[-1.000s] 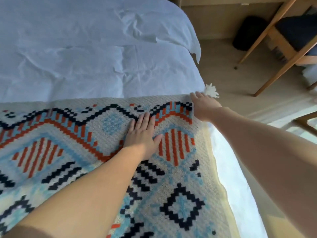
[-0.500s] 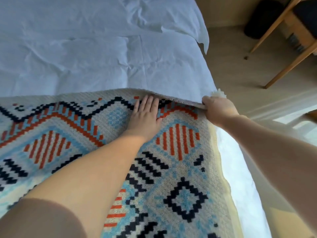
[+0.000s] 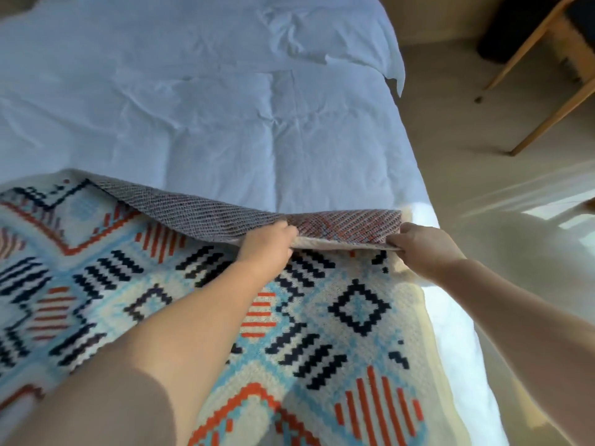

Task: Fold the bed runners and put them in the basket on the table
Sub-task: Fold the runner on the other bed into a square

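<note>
Patterned bed runner (image 3: 354, 317) spread across the near part of the white-covered bed (image 3: 225, 123), far edge lifted and turned back toward the viewer, grey woven underside exposed. Left hand (image 3: 267, 247) clenched on the turned edge partway along, fingers curled under the fabric. Right hand (image 3: 421, 249) grasping the same edge at its right corner, above the mattress side.

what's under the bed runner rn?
White bedding shows beyond the bed runner at its far edge and right side. The left hand and right hand grip the turned-back edge, exposing its grey underside. Anything else beneath is covered.
</note>
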Tool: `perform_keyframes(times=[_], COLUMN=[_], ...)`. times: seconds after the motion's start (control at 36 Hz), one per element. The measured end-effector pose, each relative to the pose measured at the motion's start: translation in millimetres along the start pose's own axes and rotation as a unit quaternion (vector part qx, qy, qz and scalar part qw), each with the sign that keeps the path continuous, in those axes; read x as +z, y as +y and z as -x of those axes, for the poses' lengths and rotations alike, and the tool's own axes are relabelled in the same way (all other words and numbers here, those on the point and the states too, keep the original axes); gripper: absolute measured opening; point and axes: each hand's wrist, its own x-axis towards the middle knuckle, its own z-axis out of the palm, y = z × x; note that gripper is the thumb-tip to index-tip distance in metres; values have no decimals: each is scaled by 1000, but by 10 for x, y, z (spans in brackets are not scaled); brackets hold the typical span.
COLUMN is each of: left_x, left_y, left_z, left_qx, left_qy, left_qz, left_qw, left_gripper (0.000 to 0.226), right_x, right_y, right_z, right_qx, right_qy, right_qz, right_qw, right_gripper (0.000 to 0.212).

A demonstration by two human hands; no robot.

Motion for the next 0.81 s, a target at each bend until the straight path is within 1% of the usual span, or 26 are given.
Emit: perform_keyframes(times=[0.06, 0.14, 0.28, 0.42, 0.56, 0.61, 0.69, 0.81], left_x=[30, 99, 206, 316, 462, 528, 653, 820], left_y=[3, 16, 106, 242, 391, 470, 579, 705], left_z=[218, 629, 1127, 1586, 2102, 2281, 2504, 2705], left_qx=[2, 1, -9, -4, 1, 11, 27, 38], left_qy=[-11, -10, -28, -30, -41, -37, -47, -54], left_qz=[6, 45, 85, 90, 83, 78, 73, 76], left_qw=[1000, 999, 996, 995, 996, 996, 996, 995], left_gripper=[13, 16, 25, 28, 29, 27, 17, 20], right_x=[-14, -37, -27, 101, 281, 335, 424, 564], right_y=[-69, -230, -427, -657, -862, -929, -977, -979], right_z=[143, 454, 951, 1510, 2079, 2271, 2528, 2776], right_qx=[-6, -10, 3, 32, 61, 72, 87, 80], right_qy=[-8, -20, -9, -2, 19, 14, 4, -15], right_qz=[6, 29, 49, 68, 61, 70, 72, 84], right_qw=[1000, 999, 999, 997, 996, 995, 994, 993], right_gripper=[20, 19, 16, 16, 16, 17, 19, 21])
